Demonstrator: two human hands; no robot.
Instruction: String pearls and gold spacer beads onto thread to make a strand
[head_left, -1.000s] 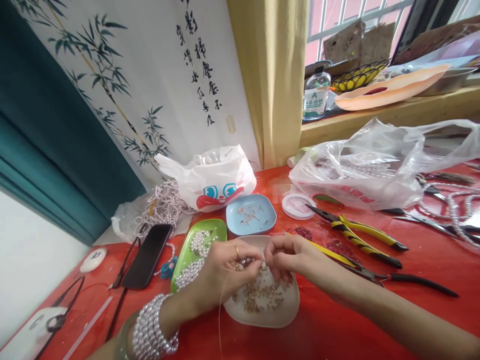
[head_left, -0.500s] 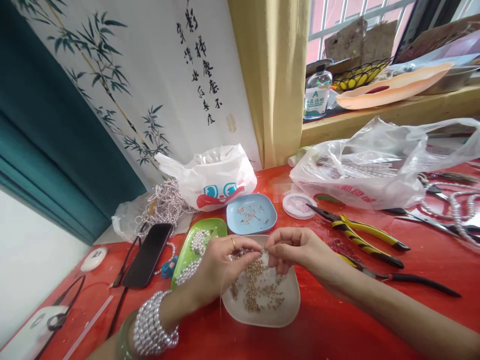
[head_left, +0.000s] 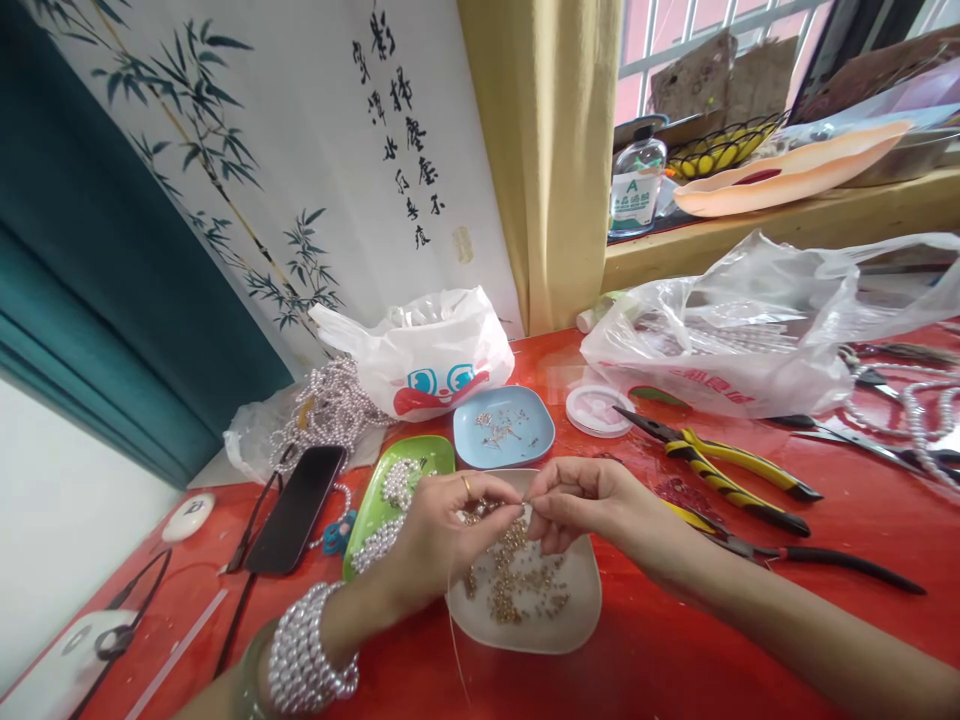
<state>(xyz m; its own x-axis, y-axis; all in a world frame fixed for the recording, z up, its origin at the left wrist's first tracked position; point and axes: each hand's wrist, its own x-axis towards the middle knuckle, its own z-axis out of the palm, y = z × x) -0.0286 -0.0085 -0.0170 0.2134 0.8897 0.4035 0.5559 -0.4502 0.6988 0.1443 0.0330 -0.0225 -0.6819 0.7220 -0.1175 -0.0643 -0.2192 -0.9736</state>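
Observation:
Over the white dish (head_left: 585, 615) my two hands meet fingertip to fingertip. My left hand (head_left: 454, 525) is closed in a pinch on a thin clear thread (head_left: 454, 630), which hangs down past the dish's left side. Thumb and forefinger of my right hand (head_left: 581, 505) are pinched together just to the right; what lies between them is too small to make out. Below them, small gold beads (head_left: 510, 590) are scattered in the dish. Several strands of pearly beads (head_left: 307, 650) circle my left wrist.
Behind the dish are a blue tray (head_left: 502, 460) with small metal bits and a green tray (head_left: 367, 500) with pearly beads. Yellow-black pliers (head_left: 739, 480) and red-black pliers (head_left: 825, 562) lie right. A phone (head_left: 296, 510) lies left; plastic bags (head_left: 442, 350) stand behind.
My right hand's fingers have closed in slightly toward the left fingertips. The thread's hanging end has swung a little to the right and reaches lower.

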